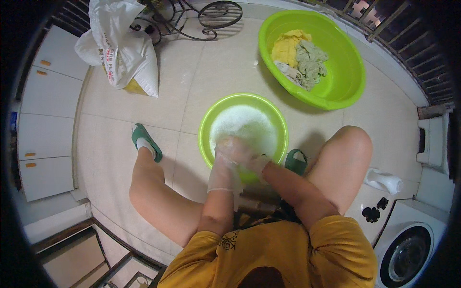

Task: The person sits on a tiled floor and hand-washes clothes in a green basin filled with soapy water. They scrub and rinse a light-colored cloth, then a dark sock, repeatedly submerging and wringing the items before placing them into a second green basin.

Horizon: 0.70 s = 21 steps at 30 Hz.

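Observation:
A round green plastic basin full of white suds stands on the floor between my feet. Both hands are in clear disposable gloves and meet over the near side of the suds. My left hand presses against my right hand, which is blurred by motion. Something pale and yellowish may lie between them, but blur and foam hide what it is. The loose glove cuffs reach up onto both forearms.
A larger green tub at the upper right holds yellow cloth and grey-green cloth. A white sack and black metal stand are at the upper left. On the right are a white bottle and washing machine.

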Each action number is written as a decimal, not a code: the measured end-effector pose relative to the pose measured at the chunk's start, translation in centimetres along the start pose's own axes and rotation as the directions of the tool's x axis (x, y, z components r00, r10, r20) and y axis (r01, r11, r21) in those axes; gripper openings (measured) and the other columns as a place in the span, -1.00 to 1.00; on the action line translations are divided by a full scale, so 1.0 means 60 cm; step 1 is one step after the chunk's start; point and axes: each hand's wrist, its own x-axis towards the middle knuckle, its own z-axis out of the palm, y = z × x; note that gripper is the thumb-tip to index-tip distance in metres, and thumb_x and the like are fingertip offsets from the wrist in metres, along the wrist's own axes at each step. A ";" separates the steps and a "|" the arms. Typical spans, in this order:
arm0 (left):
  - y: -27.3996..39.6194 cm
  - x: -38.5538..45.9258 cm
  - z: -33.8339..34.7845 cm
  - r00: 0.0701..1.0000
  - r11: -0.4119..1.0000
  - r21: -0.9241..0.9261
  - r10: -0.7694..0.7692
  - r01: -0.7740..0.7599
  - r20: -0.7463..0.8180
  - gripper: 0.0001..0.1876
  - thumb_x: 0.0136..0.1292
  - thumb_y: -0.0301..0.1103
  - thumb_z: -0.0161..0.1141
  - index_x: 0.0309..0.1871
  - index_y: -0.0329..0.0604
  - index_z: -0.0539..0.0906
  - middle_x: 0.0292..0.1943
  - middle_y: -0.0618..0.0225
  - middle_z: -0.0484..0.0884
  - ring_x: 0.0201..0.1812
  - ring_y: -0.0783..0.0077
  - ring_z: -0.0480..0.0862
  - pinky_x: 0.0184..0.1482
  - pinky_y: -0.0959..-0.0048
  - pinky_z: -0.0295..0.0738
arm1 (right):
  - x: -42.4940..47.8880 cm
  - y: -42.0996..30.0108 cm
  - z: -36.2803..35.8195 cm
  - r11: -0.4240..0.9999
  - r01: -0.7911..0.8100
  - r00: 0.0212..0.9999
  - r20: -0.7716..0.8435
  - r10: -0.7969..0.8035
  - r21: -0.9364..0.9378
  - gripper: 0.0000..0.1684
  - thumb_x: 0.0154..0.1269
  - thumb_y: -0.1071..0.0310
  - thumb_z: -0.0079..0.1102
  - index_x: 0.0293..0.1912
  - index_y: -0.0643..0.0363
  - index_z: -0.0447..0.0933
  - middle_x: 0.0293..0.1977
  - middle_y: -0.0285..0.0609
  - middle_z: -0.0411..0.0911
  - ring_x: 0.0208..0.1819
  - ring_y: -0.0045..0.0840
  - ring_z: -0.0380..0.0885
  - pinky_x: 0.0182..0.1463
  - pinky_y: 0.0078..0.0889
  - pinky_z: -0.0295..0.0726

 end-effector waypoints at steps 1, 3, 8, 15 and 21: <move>-0.004 -0.002 0.014 0.999 0.999 0.044 0.016 -0.015 -0.028 -0.46 0.40 0.01 0.16 0.31 -0.10 0.49 0.24 0.21 0.56 0.23 0.20 0.53 0.31 0.23 0.41 | 0.001 0.000 -0.004 0.992 0.042 0.999 -0.013 -0.044 -0.123 -0.63 0.21 0.07 0.26 -0.14 0.15 0.61 -0.20 0.06 0.63 -0.01 -0.14 0.62 0.11 -0.15 0.57; -0.016 -0.009 0.038 0.996 0.988 0.144 0.063 -0.055 -0.056 -0.48 0.40 -0.01 0.17 0.30 -0.10 0.50 0.22 0.18 0.57 0.20 0.19 0.55 0.30 0.23 0.44 | 0.019 0.004 -0.024 0.894 -0.004 1.000 -0.014 -0.003 -0.448 -0.65 0.20 0.08 0.27 -0.16 0.13 0.62 -0.18 0.06 0.62 0.00 -0.14 0.62 0.10 -0.14 0.58; -0.024 -0.020 0.051 0.990 0.968 0.224 0.132 -0.116 -0.057 -0.51 0.39 -0.06 0.20 0.28 -0.09 0.52 0.18 0.10 0.60 0.15 0.16 0.61 0.27 0.22 0.49 | 0.052 0.080 -0.055 0.835 -0.188 0.959 -0.282 0.041 -0.518 -0.55 0.13 0.07 0.35 -0.05 0.14 0.64 0.00 -0.01 0.57 0.10 -0.14 0.58 0.12 -0.11 0.61; 0.002 -0.019 0.016 0.963 0.995 0.011 -0.088 0.094 -0.257 -0.33 0.39 0.22 0.08 0.41 0.02 0.43 0.40 0.29 0.44 0.34 0.12 0.43 0.27 -0.12 0.36 | 0.059 0.129 -0.003 0.681 -0.148 0.967 -0.249 -0.053 -0.717 -0.44 0.37 0.01 0.07 0.24 0.09 0.44 0.05 0.12 0.50 0.11 -0.09 0.50 0.25 0.02 0.45; 0.013 0.019 -0.033 0.988 0.967 -0.203 -0.152 0.154 0.026 -0.39 0.38 0.18 0.06 0.35 0.03 0.48 0.31 0.27 0.49 0.28 0.16 0.48 0.25 -0.06 0.38 | 0.003 -0.042 -0.017 0.957 -0.005 0.999 0.035 0.015 -0.289 -0.56 0.37 0.01 0.08 0.01 0.13 0.58 -0.08 0.00 0.59 0.00 -0.14 0.58 0.18 -0.01 0.50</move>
